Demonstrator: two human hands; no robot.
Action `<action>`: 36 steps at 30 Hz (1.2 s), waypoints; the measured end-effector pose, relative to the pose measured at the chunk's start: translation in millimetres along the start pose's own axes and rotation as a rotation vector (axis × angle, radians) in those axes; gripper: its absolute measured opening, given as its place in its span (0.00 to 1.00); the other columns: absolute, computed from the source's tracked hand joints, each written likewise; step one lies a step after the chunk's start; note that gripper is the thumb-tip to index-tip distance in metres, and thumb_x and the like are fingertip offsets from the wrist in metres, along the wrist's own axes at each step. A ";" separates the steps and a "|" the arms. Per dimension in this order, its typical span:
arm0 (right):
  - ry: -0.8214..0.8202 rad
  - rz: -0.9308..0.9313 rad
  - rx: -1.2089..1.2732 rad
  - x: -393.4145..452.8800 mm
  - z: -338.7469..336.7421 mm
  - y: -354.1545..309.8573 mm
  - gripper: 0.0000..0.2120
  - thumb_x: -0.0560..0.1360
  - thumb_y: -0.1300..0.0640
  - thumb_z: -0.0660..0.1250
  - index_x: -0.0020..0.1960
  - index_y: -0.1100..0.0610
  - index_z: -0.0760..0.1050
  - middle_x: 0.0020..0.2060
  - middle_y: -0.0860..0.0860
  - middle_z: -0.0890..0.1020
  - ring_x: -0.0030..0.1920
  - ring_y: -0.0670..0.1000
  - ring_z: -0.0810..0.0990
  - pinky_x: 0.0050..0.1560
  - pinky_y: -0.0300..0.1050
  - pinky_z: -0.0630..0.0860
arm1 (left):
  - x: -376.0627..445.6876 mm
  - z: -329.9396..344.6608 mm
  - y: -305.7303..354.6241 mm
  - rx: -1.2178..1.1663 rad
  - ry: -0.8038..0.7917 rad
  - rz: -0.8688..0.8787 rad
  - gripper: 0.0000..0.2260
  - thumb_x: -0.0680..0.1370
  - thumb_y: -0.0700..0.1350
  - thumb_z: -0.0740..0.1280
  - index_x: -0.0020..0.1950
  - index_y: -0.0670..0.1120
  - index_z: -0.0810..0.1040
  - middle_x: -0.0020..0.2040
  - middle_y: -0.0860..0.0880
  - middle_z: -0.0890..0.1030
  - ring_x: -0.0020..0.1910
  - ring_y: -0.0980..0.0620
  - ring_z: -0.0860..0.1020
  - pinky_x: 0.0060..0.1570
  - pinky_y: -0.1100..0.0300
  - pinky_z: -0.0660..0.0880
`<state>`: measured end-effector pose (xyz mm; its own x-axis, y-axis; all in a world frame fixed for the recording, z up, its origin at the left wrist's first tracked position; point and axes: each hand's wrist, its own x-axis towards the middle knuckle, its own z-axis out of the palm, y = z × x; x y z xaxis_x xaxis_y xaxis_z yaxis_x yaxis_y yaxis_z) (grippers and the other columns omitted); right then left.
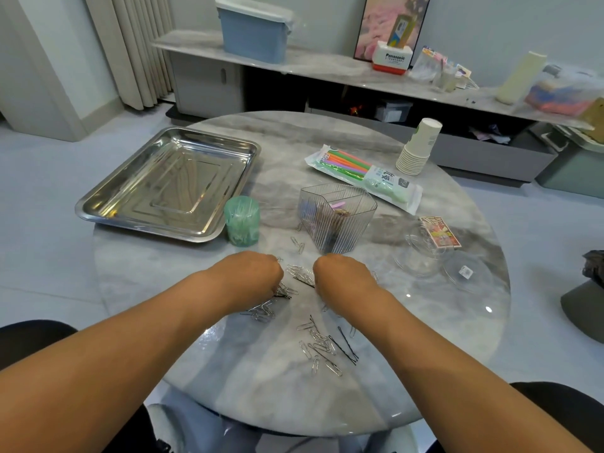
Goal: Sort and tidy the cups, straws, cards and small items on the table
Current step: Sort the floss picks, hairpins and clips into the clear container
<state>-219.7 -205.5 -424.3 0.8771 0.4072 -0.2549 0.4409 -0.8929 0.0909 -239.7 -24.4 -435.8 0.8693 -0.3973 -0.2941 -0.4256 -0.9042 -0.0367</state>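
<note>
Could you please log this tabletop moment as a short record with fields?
surface: round marble table
left hand: knuckles up among scattered silver paper clips, fingers hidden
right hand: same, fingers hidden
far left: empty steel tray
centre: clear ribbed organiser
far right: stacked paper cups, bagged coloured straws

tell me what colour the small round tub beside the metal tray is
Translucent green tub, seen in the head view.

Left hand (253, 276) and right hand (343, 277) knuckles-up, fingers curled under, forearms converging
</note>
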 end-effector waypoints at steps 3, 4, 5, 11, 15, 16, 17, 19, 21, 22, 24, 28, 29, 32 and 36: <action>-0.002 -0.066 -0.073 -5.5 1.8 -1.2 0.11 0.75 0.69 0.63 0.40 0.59 0.64 0.39 0.55 0.69 0.40 0.56 0.70 0.41 0.49 0.67 | -2.5 2.9 0.8 0.008 -0.009 0.027 0.09 0.83 0.44 0.59 0.53 0.43 0.77 0.54 0.44 0.76 0.48 0.43 0.79 0.43 0.51 0.74; -0.011 -0.070 -0.063 -7.1 1.8 -1.0 0.08 0.76 0.66 0.63 0.42 0.58 0.65 0.42 0.56 0.71 0.40 0.56 0.70 0.41 0.48 0.67 | -3.1 3.3 -0.1 -0.059 -0.008 0.013 0.08 0.83 0.45 0.59 0.53 0.44 0.77 0.54 0.45 0.76 0.48 0.43 0.78 0.45 0.50 0.75; -0.019 -0.057 -0.019 -8.0 1.1 -0.1 0.08 0.77 0.63 0.63 0.42 0.58 0.65 0.42 0.55 0.73 0.40 0.56 0.70 0.40 0.47 0.67 | -4.1 1.8 -1.6 -0.165 0.006 -0.011 0.08 0.83 0.46 0.60 0.52 0.44 0.76 0.53 0.46 0.77 0.47 0.44 0.78 0.47 0.50 0.75; 0.106 0.196 0.752 -3.4 -21.7 17.0 0.06 0.71 0.59 0.72 0.41 0.61 0.76 0.33 0.54 0.83 0.33 0.53 0.80 0.32 0.44 0.75 | -8.9 -19.2 -3.4 -1.345 0.127 -0.208 0.05 0.85 0.41 0.61 0.51 0.41 0.73 0.43 0.48 0.86 0.30 0.56 0.78 0.30 0.62 0.76; 0.127 0.223 1.489 -5.2 -24.6 17.3 0.09 0.70 0.68 0.77 0.43 0.62 0.77 0.30 0.55 0.84 0.33 0.52 0.83 0.38 0.45 0.83 | -6.2 -25.8 7.8 -1.752 0.138 -0.224 0.05 0.84 0.38 0.62 0.49 0.39 0.75 0.42 0.43 0.85 0.33 0.54 0.80 0.35 0.63 0.80; 0.123 0.214 1.600 -5.1 -24.1 16.4 0.10 0.70 0.68 0.78 0.47 0.62 0.78 0.32 0.55 0.84 0.33 0.52 0.82 0.39 0.43 0.83 | -4.4 -26.9 9.2 -1.804 0.144 -0.221 0.06 0.84 0.38 0.62 0.48 0.39 0.76 0.41 0.44 0.84 0.33 0.54 0.81 0.36 0.63 0.80; 0.110 0.212 1.681 -4.6 -23.9 16.3 0.13 0.70 0.67 0.78 0.51 0.62 0.79 0.34 0.55 0.84 0.34 0.51 0.82 0.39 0.42 0.82 | -2.6 -27.9 10.0 -1.847 0.148 -0.216 0.06 0.84 0.37 0.63 0.48 0.39 0.76 0.40 0.45 0.84 0.33 0.54 0.81 0.36 0.63 0.80; 0.065 0.206 1.761 -3.1 -24.0 16.2 0.15 0.71 0.65 0.78 0.56 0.60 0.81 0.37 0.54 0.84 0.36 0.49 0.82 0.39 0.41 0.81 | -0.9 -28.4 10.5 -1.895 0.144 -0.198 0.06 0.83 0.36 0.63 0.49 0.39 0.77 0.39 0.45 0.84 0.34 0.54 0.81 0.36 0.63 0.80; 0.046 0.186 1.767 -1.3 -22.9 16.2 0.10 0.73 0.62 0.77 0.53 0.59 0.84 0.37 0.50 0.85 0.36 0.46 0.81 0.39 0.40 0.78 | -0.1 -27.8 11.5 -1.873 0.129 -0.178 0.05 0.83 0.36 0.63 0.49 0.39 0.77 0.39 0.44 0.84 0.34 0.54 0.82 0.36 0.63 0.80; 0.051 0.177 1.763 -0.3 -22.0 16.4 0.08 0.73 0.61 0.77 0.52 0.58 0.85 0.36 0.49 0.85 0.36 0.45 0.80 0.39 0.39 0.77 | 0.1 -27.4 12.4 -1.852 0.119 -0.172 0.04 0.83 0.36 0.64 0.49 0.39 0.77 0.39 0.44 0.84 0.34 0.53 0.82 0.36 0.63 0.80; 0.071 0.171 1.721 0.7 -21.1 16.6 0.03 0.73 0.58 0.77 0.47 0.55 0.87 0.36 0.48 0.85 0.36 0.44 0.80 0.38 0.38 0.76 | -0.2 -26.9 13.9 -1.817 0.103 -0.167 0.03 0.82 0.36 0.65 0.49 0.39 0.76 0.40 0.43 0.84 0.34 0.52 0.82 0.36 0.62 0.80; 0.116 0.152 1.558 -1.1 -24.0 18.1 0.03 0.73 0.54 0.78 0.44 0.53 0.86 0.36 0.46 0.84 0.37 0.42 0.78 0.37 0.39 0.73 | -0.4 -26.8 12.6 -1.767 0.099 -0.145 0.02 0.82 0.36 0.66 0.50 0.40 0.75 0.42 0.41 0.85 0.35 0.51 0.83 0.37 0.61 0.81; 0.151 0.139 1.518 -2.1 -27.1 18.8 0.03 0.73 0.54 0.78 0.45 0.53 0.86 0.36 0.46 0.84 0.37 0.43 0.78 0.37 0.39 0.73 | -1.3 -26.9 10.7 -1.737 0.090 -0.141 0.01 0.81 0.37 0.67 0.51 0.39 0.75 0.42 0.42 0.85 0.36 0.51 0.83 0.37 0.61 0.82; 0.316 0.102 1.360 -4.3 -44.3 27.0 0.03 0.74 0.55 0.77 0.46 0.54 0.86 0.39 0.48 0.87 0.40 0.50 0.83 0.44 0.49 0.81 | -4.2 -25.5 1.8 -1.586 0.023 -0.177 0.12 0.77 0.37 0.73 0.58 0.40 0.75 0.39 0.44 0.85 0.36 0.49 0.84 0.37 0.60 0.81; 0.395 0.065 1.134 -9.7 -66.2 44.4 0.03 0.74 0.54 0.77 0.47 0.50 0.87 0.40 0.45 0.87 0.46 0.49 0.85 0.54 0.48 0.82 | -5.3 -19.9 -5.6 -1.364 0.005 -0.267 0.18 0.72 0.38 0.78 0.58 0.43 0.75 0.40 0.43 0.82 0.35 0.49 0.80 0.37 0.59 0.80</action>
<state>-196.0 -236.4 -354.1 0.9768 0.2086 0.0493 0.1487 -0.4940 -0.8567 -236.9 -20.4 -415.1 0.8866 -0.1882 -0.4224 0.3280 -0.3879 0.8613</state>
